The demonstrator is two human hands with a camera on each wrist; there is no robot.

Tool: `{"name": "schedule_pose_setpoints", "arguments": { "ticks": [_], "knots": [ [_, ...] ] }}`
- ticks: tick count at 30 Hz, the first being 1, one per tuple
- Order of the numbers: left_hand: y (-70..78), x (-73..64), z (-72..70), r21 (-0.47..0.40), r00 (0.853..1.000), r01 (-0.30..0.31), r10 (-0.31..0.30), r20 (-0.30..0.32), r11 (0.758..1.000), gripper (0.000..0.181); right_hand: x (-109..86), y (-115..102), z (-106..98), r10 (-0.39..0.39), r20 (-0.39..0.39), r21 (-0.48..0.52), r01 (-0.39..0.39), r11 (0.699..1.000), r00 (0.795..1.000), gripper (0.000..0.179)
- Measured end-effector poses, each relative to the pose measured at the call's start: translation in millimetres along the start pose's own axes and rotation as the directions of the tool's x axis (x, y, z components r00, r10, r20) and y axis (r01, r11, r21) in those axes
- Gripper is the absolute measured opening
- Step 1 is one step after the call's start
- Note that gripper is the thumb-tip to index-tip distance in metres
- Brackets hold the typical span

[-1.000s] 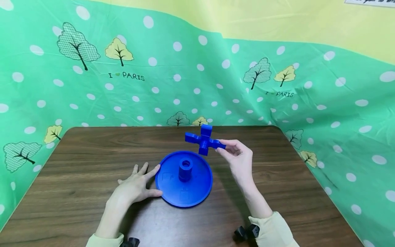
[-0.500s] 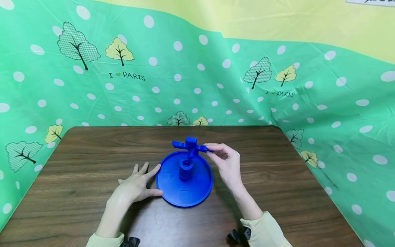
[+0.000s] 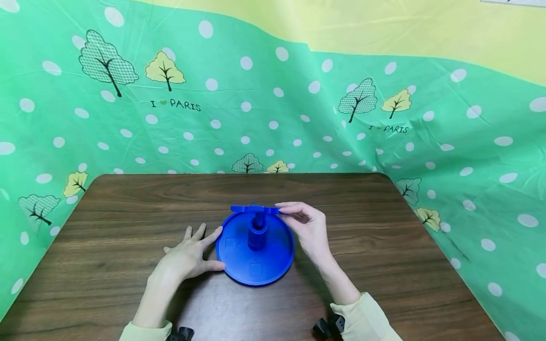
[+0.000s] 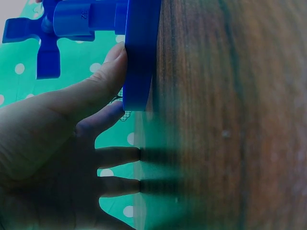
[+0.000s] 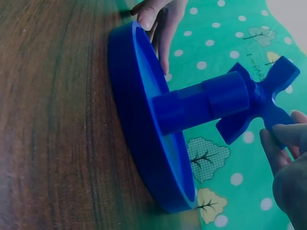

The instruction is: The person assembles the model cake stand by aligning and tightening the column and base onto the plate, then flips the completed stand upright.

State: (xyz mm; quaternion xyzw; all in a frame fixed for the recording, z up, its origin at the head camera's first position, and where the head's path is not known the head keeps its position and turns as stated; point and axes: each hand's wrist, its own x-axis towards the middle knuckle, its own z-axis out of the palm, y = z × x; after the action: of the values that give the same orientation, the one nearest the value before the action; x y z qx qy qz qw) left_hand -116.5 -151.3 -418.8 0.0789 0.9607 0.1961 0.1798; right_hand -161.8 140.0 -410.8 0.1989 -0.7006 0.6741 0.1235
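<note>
A blue round base with a raised rim lies flat on the table, a hollow post standing at its centre. My left hand rests beside it with fingers spread, thumb and index fingertip touching the rim's left side. My right hand pinches one arm of a blue four-armed cross piece between thumb and fingers. The cross is level above the post. In the right wrist view the stem under the cross piece lines up with the post; how deep it sits inside cannot be told.
The brown wooden table extends around the base on all sides. Behind it hangs a green dotted cloth with printed trees. Black wrist devices sit at both cuffs.
My right hand has brought the cross piece left and down, from the upper right of the base to over the post, and it has turned from tilted to level. My left hand stays put.
</note>
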Motion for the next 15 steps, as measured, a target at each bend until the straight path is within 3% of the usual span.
{"name": "schedule_pose_setpoints", "arguments": {
  "ticks": [15],
  "knots": [
    [1.2,0.4,0.4,0.008,1.0,0.003,-0.003,0.007,1.0,0.096,-9.7,-2.6,-3.8,0.072,0.04,0.009,-0.073,0.997,0.997,0.012]
  ]
}}
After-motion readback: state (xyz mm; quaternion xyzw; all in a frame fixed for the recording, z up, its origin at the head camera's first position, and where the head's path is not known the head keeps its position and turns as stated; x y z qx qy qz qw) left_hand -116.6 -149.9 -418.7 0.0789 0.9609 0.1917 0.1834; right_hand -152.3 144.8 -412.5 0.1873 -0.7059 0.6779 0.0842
